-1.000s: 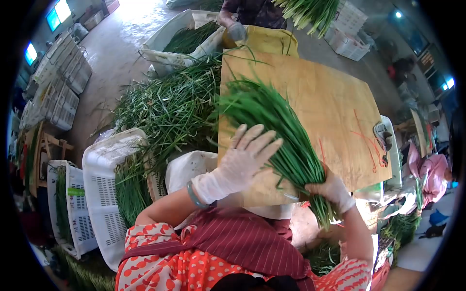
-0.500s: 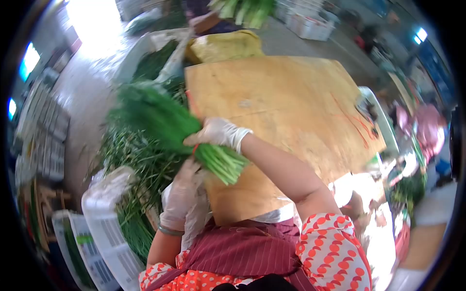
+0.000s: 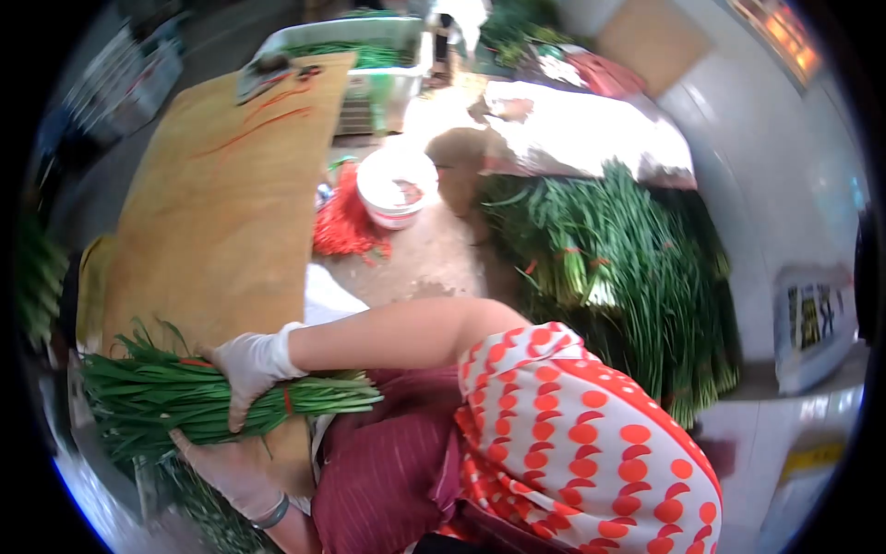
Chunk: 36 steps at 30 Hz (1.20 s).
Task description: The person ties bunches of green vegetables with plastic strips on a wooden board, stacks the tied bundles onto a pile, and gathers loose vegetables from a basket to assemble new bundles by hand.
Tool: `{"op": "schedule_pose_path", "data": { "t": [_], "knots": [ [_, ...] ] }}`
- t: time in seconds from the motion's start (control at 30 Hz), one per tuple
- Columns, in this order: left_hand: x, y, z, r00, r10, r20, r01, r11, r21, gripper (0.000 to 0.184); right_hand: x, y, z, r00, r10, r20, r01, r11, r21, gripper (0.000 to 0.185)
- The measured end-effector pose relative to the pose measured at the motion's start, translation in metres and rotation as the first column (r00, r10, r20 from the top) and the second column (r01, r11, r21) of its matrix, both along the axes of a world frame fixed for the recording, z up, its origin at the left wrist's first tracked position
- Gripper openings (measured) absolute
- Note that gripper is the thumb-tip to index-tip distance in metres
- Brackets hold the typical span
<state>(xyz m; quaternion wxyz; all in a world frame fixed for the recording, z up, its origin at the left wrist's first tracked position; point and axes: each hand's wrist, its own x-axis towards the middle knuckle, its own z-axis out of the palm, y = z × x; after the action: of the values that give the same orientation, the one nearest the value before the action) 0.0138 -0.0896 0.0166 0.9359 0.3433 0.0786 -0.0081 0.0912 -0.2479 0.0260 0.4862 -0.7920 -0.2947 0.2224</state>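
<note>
A bundle of garlic chives (image 3: 175, 397) lies sideways in front of my body, its leaves to the left and its pale cut stems to the right. Red ties circle it in two places. My right hand (image 3: 254, 369), in a whitish glove, grips the bundle from above between those ties. From the near side my gloved left hand (image 3: 231, 471) supports the leafy part, with its fingers partly hidden underneath. The near-left end of the wooden board (image 3: 221, 203) is beneath or beside the bundle.
Loose red ties (image 3: 277, 111) lie on the board. Beyond its right edge are a white bucket (image 3: 397, 185), a heap of red ties (image 3: 346, 222) and a crate of greens (image 3: 420, 46). Tied chive bundles (image 3: 637, 277) are piled at right. Loose greens (image 3: 203, 503) lie at lower left.
My view has swung to the right, bringing the bucket and the piled bundles into sight. Both hands still hold the bundle, now lying more level with its stems toward the right.
</note>
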Motion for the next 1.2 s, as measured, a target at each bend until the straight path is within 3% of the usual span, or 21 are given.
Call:
{"op": "schedule_pose_path", "data": {
  "t": [0.03, 0.07, 0.13, 0.17, 0.2, 0.27, 0.33, 0.37, 0.4, 0.47, 0.53, 0.6, 0.67, 0.7, 0.73, 0.83, 0.87, 0.9, 0.97, 1.03, 1.2],
  "knots": [
    [-0.006, -0.012, 0.004, 0.993, 0.09, 0.076, -0.112, 0.917, 0.383, 0.064, -0.005, -0.011, -0.001, 0.999, -0.035, -0.037, 0.038, 0.994, 0.101, 0.106],
    [-0.015, -0.023, 0.012, 0.969, 0.149, 0.196, -0.245, 0.681, 0.69, 0.063, -0.011, -0.024, 0.001, 0.997, -0.066, -0.029, 0.068, 0.992, 0.105, 0.106],
    [-0.012, -0.031, 0.027, 0.934, 0.123, 0.335, -0.357, 0.337, 0.871, 0.063, -0.019, -0.048, 0.011, 0.995, -0.096, -0.009, 0.095, 0.964, 0.246, 0.102],
    [0.009, -0.021, 0.037, 0.964, 0.196, 0.177, -0.263, 0.768, 0.584, 0.06, -0.022, -0.062, 0.019, 0.989, -0.145, 0.011, 0.135, 0.945, 0.297, 0.096],
    [0.093, -0.018, 0.047, 0.99, 0.125, -0.07, -0.117, 0.987, 0.113, 0.057, 0.034, -0.078, 0.027, 0.975, -0.217, -0.044, 0.221, 0.933, 0.285, 0.096],
    [0.114, -0.04, 0.072, 0.999, 0.004, -0.039, -0.001, 0.996, 0.085, 0.054, 0.035, -0.116, 0.051, 0.945, -0.328, -0.009, 0.298, 0.846, 0.442, 0.086],
    [0.123, -0.06, 0.079, 0.994, -0.105, 0.001, 0.105, 0.992, 0.071, 0.051, 0.021, -0.166, 0.073, 0.916, -0.383, -0.123, 0.398, 0.822, 0.407, 0.081],
    [0.134, -0.062, 0.072, 0.861, -0.47, 0.194, 0.466, 0.882, 0.068, 0.051, 0.012, -0.189, 0.077, 0.887, -0.442, -0.133, 0.453, 0.777, 0.437, 0.08],
    [0.147, -0.064, 0.067, 0.563, -0.74, 0.367, 0.756, 0.641, 0.131, 0.05, 0.007, -0.21, 0.079, 0.852, -0.503, -0.145, 0.508, 0.727, 0.463, 0.079],
    [0.164, -0.071, 0.044, 0.545, -0.766, 0.341, 0.771, 0.618, 0.153, 0.048, 0.003, -0.258, 0.06, 0.756, -0.653, -0.03, 0.554, 0.616, 0.56, 0.08],
    [0.18, -0.073, 0.028, 0.462, -0.844, 0.271, 0.835, 0.517, 0.187, 0.044, -0.022, -0.299, 0.057, 0.408, -0.898, 0.167, 0.746, 0.433, 0.506, 0.077],
    [0.196, -0.068, 0.003, 0.431, -0.847, 0.311, 0.844, 0.501, 0.191, 0.041, -0.059, -0.332, 0.068, 0.495, -0.817, -0.296, 0.757, 0.238, 0.609, 0.07],
    [0.195, -0.079, 0.008, 0.402, -0.847, 0.347, 0.85, 0.486, 0.204, 0.04, -0.082, -0.364, 0.057, 0.426, -0.845, -0.322, 0.724, 0.106, 0.681, 0.061],
    [0.184, -0.096, 0.02, 0.759, -0.649, 0.055, 0.637, 0.757, 0.147, 0.038, -0.095, -0.377, 0.053, 0.368, -0.885, -0.285, 0.717, 0.075, 0.693, 0.07],
    [0.178, -0.107, 0.027, 0.927, -0.283, -0.246, 0.334, 0.921, 0.198, 0.037, -0.11, -0.387, 0.055, 0.306, -0.919, -0.25, 0.709, 0.044, 0.704, 0.079],
    [0.218, -0.091, 0.016, 0.902, -0.298, -0.313, 0.379, 0.894, 0.24, 0.037, -0.165, -0.417, 0.077, 0.023, -1.0, -0.017, 0.798, 0.008, 0.602, 0.075],
    [0.23, -0.086, 0.016, 0.901, -0.3, -0.312, 0.38, 0.894, 0.238, 0.037, -0.184, -0.431, 0.086, -0.079, -0.994, 0.075, 0.848, -0.028, 0.529, 0.075],
    [0.242, -0.08, 0.019, 0.909, -0.295, -0.294, 0.379, 0.878, 0.292, 0.039, -0.201, -0.449, 0.095, -0.278, -0.893, 0.354, 0.872, -0.08, 0.482, 0.064],
    [0.266, -0.065, 0.027, 0.917, -0.291, -0.271, 0.375, 0.861, 0.344, 0.042, -0.232, -0.465, 0.128, -0.465, -0.685, 0.561, 0.856, -0.186, 0.483, 0.059],
    [0.29, -0.04, 0.033, 0.961, -0.205, -0.185, 0.267, 0.86, 0.435, 0.042, -0.262, -0.486, 0.154, -0.539, -0.675, 0.504, 0.805, -0.235, 0.545, 0.06],
    [0.3, -0.035, 0.062, 0.949, -0.268, -0.164, 0.314, 0.809, 0.497, 0.041, -0.319, -0.543, 0.153, -0.763, -0.49, 0.422, 0.633, -0.433, 0.642, 0.048]
  ]
}}
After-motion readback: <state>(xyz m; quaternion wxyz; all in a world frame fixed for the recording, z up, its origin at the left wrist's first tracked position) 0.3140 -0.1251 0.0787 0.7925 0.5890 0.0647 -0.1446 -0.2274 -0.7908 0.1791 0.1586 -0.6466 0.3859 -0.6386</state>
